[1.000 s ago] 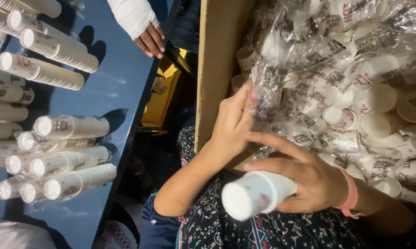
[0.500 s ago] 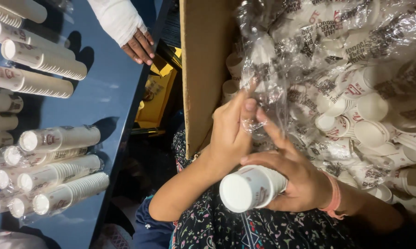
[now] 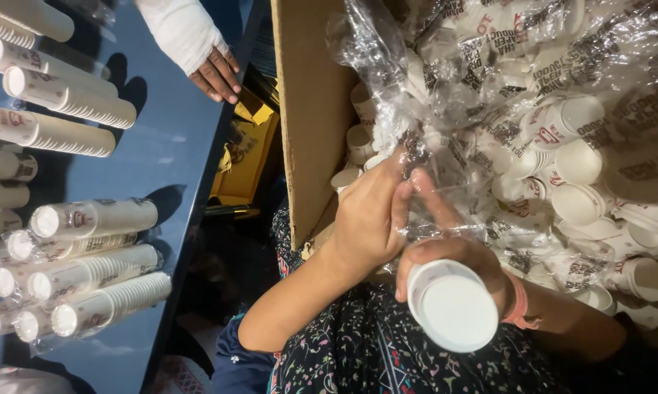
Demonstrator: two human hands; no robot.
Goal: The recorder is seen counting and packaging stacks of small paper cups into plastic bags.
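Two hands at a box of bagged paper cups.

The right hand [image 3: 464, 255] wraps closed around a cup stack [image 3: 453, 306], base toward the camera, forefinger stretched up to the plastic wrap [image 3: 446, 95]. The left hand [image 3: 369, 215] reaches over the box [image 3: 311, 109] edge, fingers pinched shut on the wrap just beside it. Another person's hand [image 3: 214, 71] rests on the blue table [image 3: 161, 160].

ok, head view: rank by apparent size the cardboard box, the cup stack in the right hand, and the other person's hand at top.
1. cardboard box, largest by far.
2. cup stack in the right hand, though it sits closest to the camera, which inflates it.
3. other person's hand, smallest, but farther off, so the ranking against the stack is unsure.
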